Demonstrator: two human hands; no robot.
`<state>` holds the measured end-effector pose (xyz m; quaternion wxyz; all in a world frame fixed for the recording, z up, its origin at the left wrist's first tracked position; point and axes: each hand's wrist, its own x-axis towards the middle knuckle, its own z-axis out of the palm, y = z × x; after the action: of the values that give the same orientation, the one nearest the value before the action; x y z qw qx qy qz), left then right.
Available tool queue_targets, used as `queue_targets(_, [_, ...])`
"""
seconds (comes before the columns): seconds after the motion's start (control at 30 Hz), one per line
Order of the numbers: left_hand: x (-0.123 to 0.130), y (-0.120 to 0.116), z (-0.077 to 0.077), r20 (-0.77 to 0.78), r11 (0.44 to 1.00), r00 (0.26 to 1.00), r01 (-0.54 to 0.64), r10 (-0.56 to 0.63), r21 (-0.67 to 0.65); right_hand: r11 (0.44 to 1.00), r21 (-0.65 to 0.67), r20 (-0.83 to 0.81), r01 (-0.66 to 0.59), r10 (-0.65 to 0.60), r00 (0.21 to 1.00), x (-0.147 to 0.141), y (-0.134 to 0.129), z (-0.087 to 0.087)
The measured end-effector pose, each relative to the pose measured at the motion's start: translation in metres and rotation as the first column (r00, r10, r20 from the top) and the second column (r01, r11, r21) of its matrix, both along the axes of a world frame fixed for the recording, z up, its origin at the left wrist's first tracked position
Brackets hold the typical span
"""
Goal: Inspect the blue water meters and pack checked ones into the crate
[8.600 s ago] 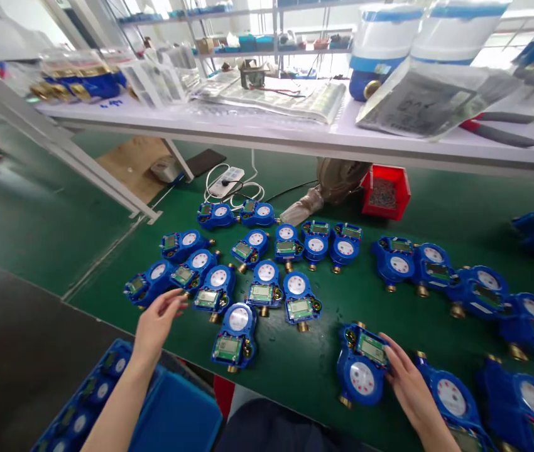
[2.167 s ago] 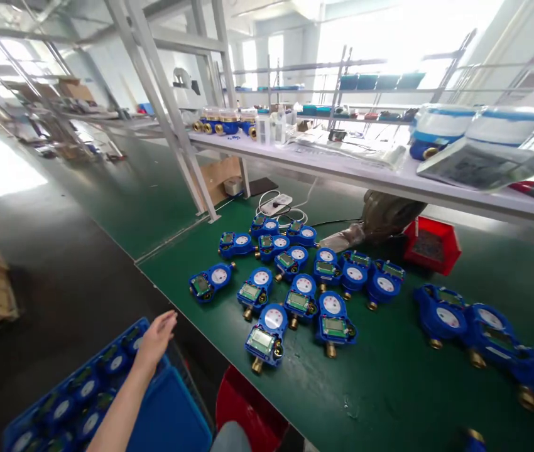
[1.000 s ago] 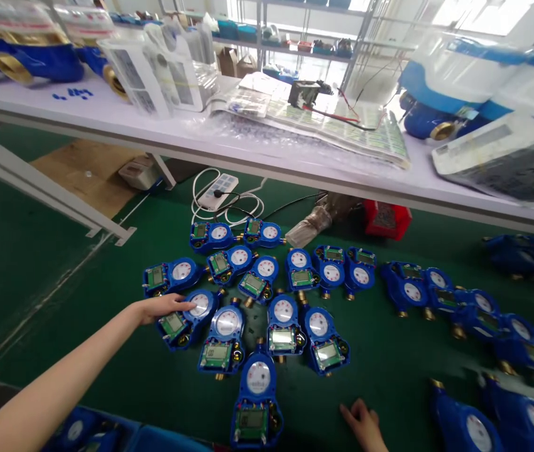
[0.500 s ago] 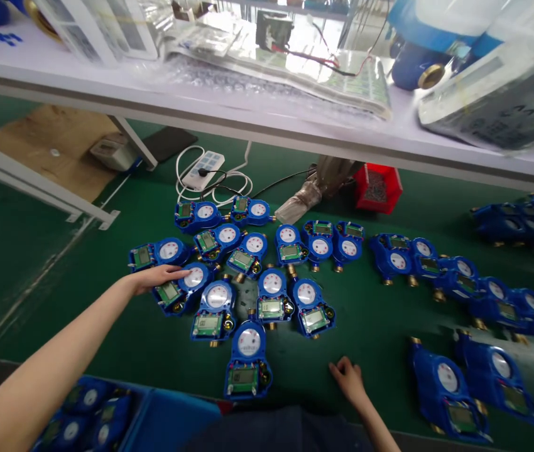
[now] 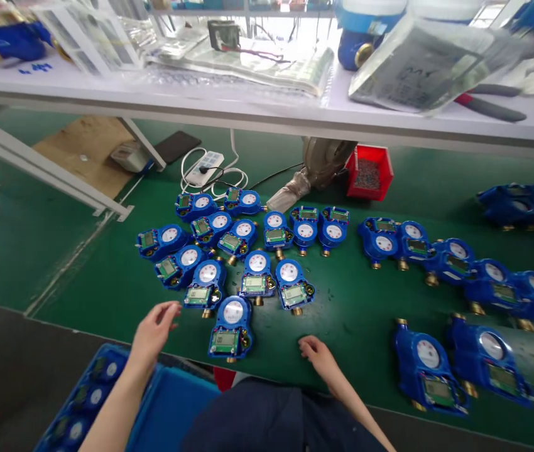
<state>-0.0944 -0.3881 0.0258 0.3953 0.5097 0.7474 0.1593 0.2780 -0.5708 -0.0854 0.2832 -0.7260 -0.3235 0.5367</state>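
Lower left of the frame, a blue plastic crate [image 5: 116, 347] holds rows of water meters [image 5: 92, 395]; the left hand [image 5: 154, 333], open and empty, sits near its rim, beside the closest blue meter [image 5: 232, 312] on the green mat [image 5: 356, 351]. Right hand [image 5: 316, 355] rests half-open, empty, on the mat. Red bin [image 5: 384, 179] under the table [image 5: 248, 113], upper right, holds small dark parts [image 5: 367, 174].

- Blue marks [image 5: 35, 67] on the white bench top [image 5: 248, 107]: handwritten-looking characters, perhaps digits, not clearly legible.
- Plastic-wrapped printed sheet [image 5: 413, 66]: large dark letters, seemingly "MAY"; the rest is blurred.
- Water meter dials [image 5: 233, 312] and LCD panels [image 5: 224, 342]: markings too small to read.
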Motion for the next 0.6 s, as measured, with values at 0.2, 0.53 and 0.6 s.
queue_targets(0.2, [0.022, -0.059, -0.060, 0.491, 0.911, 0.770, -0.310, 0.408, -0.271, 0.986, 0.019, -0.392, -0.167, 0.160, 0.906, -0.065, 0.048, 0.027])
queue_targets(0.53, [0.026, -0.030, -0.079, 0.502, 0.936, 0.800, -0.348, 0.328, -0.057, 0.990, -0.094, -0.593, -0.104, 0.028, 0.805, -0.096, 0.091, 0.028])
queue_targets(0.6, [0.035, -0.027, -0.084, 0.403, 0.932, 0.861, -0.359, 0.311, 0.046, 0.992, -0.095, -0.641, -0.085, 0.004, 0.768, -0.103, 0.097, 0.027])
